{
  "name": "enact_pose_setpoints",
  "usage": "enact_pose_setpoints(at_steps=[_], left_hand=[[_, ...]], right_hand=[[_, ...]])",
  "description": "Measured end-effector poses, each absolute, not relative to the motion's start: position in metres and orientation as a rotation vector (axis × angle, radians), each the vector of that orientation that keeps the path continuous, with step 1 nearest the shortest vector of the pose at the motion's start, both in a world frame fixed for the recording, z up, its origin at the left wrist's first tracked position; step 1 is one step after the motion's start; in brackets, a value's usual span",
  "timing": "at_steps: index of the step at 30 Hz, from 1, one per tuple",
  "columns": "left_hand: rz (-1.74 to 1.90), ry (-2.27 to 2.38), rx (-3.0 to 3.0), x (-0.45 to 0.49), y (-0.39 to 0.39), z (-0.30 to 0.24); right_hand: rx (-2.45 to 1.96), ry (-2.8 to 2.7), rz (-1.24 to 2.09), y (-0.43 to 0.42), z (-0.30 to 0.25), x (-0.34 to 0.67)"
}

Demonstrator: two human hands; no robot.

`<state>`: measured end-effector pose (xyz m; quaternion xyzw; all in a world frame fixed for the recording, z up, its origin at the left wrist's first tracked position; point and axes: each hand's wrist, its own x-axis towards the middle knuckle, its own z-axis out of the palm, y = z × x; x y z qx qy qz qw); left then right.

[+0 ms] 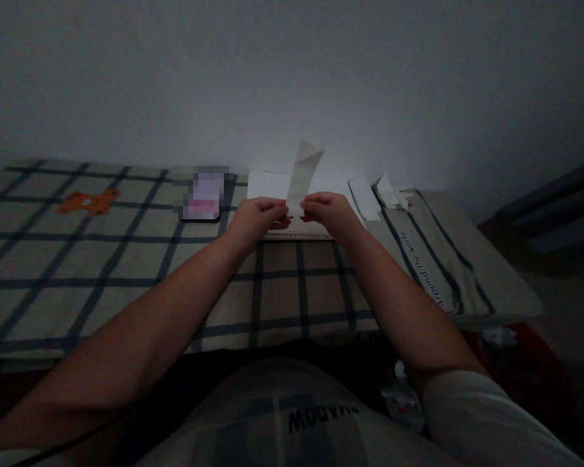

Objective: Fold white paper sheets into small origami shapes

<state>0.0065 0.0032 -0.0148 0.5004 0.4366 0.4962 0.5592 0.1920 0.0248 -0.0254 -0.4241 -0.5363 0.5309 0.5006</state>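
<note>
Head view: both hands (257,222) (335,213), forearms (175,298) stretched forward, pinch a strip (304,172), apparently paper

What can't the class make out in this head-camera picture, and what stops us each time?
In the head view:
Smartphone screen: blurred into blocks.
Pinched edges of the paper strip: covered by fingertips of the left hand and right hand.
Middle of the white sheet: behind the strip and hands.
Red container: contents too dark; partly behind the right sleeve.
Grey object: cut off by the right edge.
</note>
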Motion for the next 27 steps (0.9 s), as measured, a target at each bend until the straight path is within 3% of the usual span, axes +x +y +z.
enact_pose_setpoints(at_steps=[8, 27], left_hand=[[1.254, 1.088, 1.156, 0.0063, 0.0032, -0.0143], [1.158, 1.069, 1.101, 0.0055, 0.0071, -0.0174]], right_hand=[[-1.045, -1.298, 1.385, 0.0197, -0.0209, 0.1883], [-1.014, -1.257, 1.286, 0.0202, -0.0172, 0.1907]])
